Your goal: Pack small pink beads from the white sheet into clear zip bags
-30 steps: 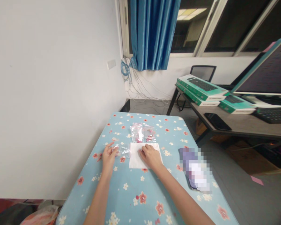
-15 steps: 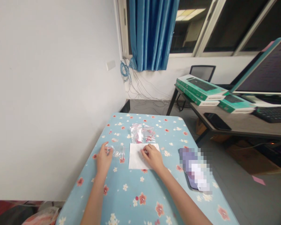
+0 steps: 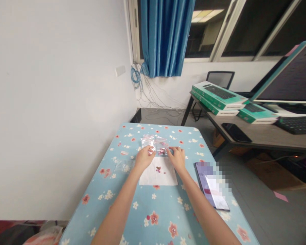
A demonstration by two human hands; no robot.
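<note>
Clear plastic, at the fingers: small bags [image 3: 156, 144] with pink bits inside, lying at the far edge of the white sheet.
Left hand [image 3: 143, 157]: fingers curled, tips pressed on the near left corner of the bags; whether pinching, cannot tell.
Right hand [image 3: 177, 157]: fingers bent together, tips touching the right side of the bags.
White sheet [image 3: 158, 176]: flat between both wrists, a few pink beads [image 3: 159, 169] loose on its middle.
Empty clear bag [image 3: 122, 165]: left of the sheet, apart from the left hand.
Phone [image 3: 212, 186]: right of the sheet, partly blurred.
Surface [image 3: 153, 211]: blue cloth with flower print.
Beyond: grey desk with green boxes [image 3: 219, 97], blue curtain [image 3: 165, 37].
</note>
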